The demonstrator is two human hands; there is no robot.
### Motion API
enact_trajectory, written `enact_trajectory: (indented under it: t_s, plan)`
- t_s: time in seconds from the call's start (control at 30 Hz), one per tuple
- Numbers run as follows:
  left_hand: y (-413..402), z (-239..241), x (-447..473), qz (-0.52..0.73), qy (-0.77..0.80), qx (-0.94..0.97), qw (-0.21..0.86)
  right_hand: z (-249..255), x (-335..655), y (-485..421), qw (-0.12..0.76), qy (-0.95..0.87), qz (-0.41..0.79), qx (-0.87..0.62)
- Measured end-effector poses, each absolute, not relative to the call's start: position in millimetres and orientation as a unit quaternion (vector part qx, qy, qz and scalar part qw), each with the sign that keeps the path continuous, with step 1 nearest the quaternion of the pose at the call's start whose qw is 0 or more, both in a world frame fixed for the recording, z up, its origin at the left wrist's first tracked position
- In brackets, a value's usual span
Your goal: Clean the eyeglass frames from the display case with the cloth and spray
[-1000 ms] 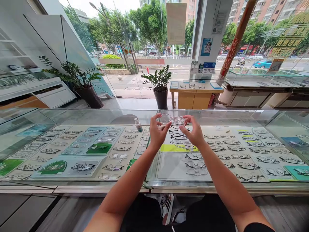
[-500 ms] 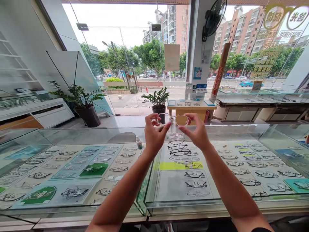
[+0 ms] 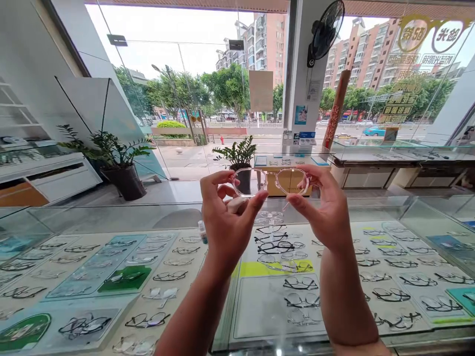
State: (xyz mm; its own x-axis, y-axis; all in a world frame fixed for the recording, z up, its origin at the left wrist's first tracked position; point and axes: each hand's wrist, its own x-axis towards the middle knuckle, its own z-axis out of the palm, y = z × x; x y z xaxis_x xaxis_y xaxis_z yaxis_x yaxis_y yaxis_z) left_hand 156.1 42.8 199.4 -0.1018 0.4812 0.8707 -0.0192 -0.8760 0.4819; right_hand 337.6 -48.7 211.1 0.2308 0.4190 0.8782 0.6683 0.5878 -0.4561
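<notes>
A pair of clear-framed eyeglasses [image 3: 272, 173] is held up above the glass counter, its lenses roughly level. My left hand [image 3: 227, 220] grips the left side of the frame, thumb below and forefinger above. Under those fingers a whitish thing [image 3: 236, 203] shows in the same hand; I cannot make out what it is. On the other side, my right hand [image 3: 328, 210] pinches the right rim and temple between thumb and fingers. Through the lenses I see a plant pot and a wooden cabinet. Parts of the temples are hidden by my hands.
Below the hands, a glass display case [image 3: 237, 341] holds rows of eyeglasses [image 3: 275, 247]. A small bottle [image 3: 202, 232] stands left of my left wrist. Farther off are potted plants [image 3: 124, 180], a wooden cabinet [image 3: 261, 184], a wall fan [image 3: 326, 32] and glass doors.
Both hands have come closer to me with the eyeglasses, which now look larger. The hold on each side stays. The view has shifted slightly.
</notes>
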Motion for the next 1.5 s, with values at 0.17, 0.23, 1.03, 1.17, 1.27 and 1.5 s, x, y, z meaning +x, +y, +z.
enact_trajectory:
  t_s: [0.17, 0.23, 1.03, 1.17, 1.27, 1.5]
  plan:
    - [43.0, 200.4, 158.2, 0.716, 0.186, 0.653, 0.162, 213.4, 339.0, -49.8, 0.625, -0.614, -0.091, -0.474]
    - [41.7, 200.5, 158.3, 0.714, 0.189, 0.655, 0.159, 213.7, 338.2, -52.1, 0.621, -0.608, -0.099, -0.484]
    - [38.1, 202.6, 155.1, 0.739, 0.164, 0.653, -0.026, 211.1, 334.4, -62.1, 0.581, -0.571, -0.010, -0.580]
    - [35.5, 203.4, 154.5, 0.740, 0.187, 0.646, -0.022, 212.8, 331.2, -64.5, 0.579, -0.569, -0.021, -0.584]
    - [34.5, 204.2, 154.1, 0.744, 0.192, 0.640, 0.009, 213.2, 328.6, -66.3, 0.578, -0.575, -0.050, -0.577]
    - [41.3, 199.5, 157.2, 0.730, 0.182, 0.649, 0.110, 213.2, 326.6, -67.3, 0.582, -0.568, -0.101, -0.573]
